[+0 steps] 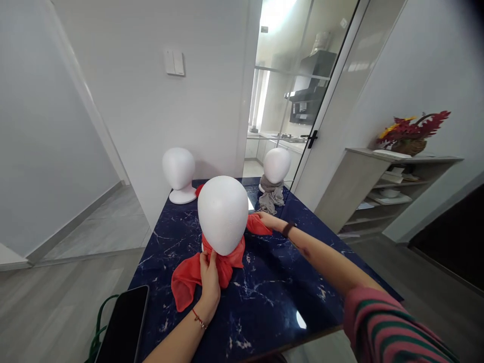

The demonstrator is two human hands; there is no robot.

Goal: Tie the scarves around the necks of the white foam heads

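A white foam mannequin head point(223, 214) stands on the dark blue marble table point(264, 297) with a red scarf point(189, 277) wrapped round its neck. My left hand point(209, 280) is closed on the scarf at the front of the neck, where the cloth bunches. My right hand point(266, 220) reaches round the head's right side and grips the scarf's other end point(259, 225). One loose end of the scarf hangs down to the left on the table.
Two more foam heads stand at the table's far end: a bare one point(179, 171) at the left, one with a grey scarf point(273, 194) at the right. A black phone point(123, 327) lies at the near left corner. A shelf point(381, 186) stands at the right.
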